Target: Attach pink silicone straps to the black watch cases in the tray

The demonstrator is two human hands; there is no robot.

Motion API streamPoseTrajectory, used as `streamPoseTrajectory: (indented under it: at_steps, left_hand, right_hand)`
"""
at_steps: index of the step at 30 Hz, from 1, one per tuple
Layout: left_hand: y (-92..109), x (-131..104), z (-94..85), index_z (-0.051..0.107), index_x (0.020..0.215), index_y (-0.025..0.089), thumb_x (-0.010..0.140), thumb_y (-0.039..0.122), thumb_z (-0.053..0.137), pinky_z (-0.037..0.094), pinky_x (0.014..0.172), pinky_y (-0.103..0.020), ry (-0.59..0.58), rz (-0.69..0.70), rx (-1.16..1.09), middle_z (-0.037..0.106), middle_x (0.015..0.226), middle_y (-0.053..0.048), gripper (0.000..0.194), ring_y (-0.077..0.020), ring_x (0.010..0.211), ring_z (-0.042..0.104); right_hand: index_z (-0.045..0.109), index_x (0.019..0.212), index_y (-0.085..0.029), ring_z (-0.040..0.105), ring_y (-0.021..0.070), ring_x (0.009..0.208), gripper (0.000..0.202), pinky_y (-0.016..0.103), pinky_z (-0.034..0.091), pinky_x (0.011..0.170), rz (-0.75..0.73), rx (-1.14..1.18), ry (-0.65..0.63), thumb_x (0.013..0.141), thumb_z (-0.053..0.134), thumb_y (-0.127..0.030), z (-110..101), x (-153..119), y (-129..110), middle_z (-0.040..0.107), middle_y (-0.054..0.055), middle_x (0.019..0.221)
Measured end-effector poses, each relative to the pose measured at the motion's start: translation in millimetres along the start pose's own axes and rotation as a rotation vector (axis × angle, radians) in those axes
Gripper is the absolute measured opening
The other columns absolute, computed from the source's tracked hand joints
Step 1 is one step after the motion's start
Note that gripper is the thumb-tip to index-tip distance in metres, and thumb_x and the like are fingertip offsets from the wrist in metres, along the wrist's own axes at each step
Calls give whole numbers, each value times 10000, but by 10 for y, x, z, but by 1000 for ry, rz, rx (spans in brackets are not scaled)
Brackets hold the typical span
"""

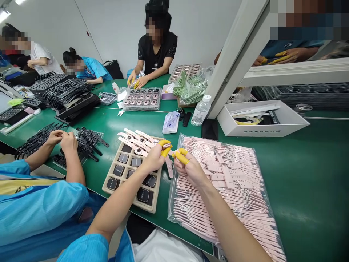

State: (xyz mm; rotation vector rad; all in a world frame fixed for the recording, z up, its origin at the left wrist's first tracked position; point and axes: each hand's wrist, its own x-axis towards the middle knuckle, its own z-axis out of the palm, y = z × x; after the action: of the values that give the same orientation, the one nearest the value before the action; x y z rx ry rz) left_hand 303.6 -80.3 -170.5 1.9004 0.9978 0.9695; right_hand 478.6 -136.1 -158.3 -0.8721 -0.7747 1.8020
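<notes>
1. Above a green table (308,189), near its front edge, a person's two hands come close together, with yellow covers on some fingertips.
2. Left hand (156,158): thumb and fingers pinch a small pink watch piece (166,145), held up over the right side of a beige tray (151,208).
3. Right hand (190,167): fingertips are pressed together at a pale pink strap (172,153), just beside the left fingertips; its exact hold is partly hidden.
4. Under the left forearm, the tray's compartments hold dark square pieces (118,170); pink-strapped watches (132,138) lie across its far end.
5. Beneath the right forearm lies a clear bag of pink straps (188,207).
</notes>
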Motion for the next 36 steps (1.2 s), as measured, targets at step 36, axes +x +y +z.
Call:
streamPoseTrajectory:
  at_steps: [36]
  left_hand:
    - [169,-29,-44,539,1447,186,984,184,412,516,1088,-452,-223,210,274,597,1306,-152,480,-273,1221,602]
  right_hand:
    - [486,783,-238,226,58,365,419,197,168,360,22,63,43,773,793,-523,17,23,29,416,-99,444]
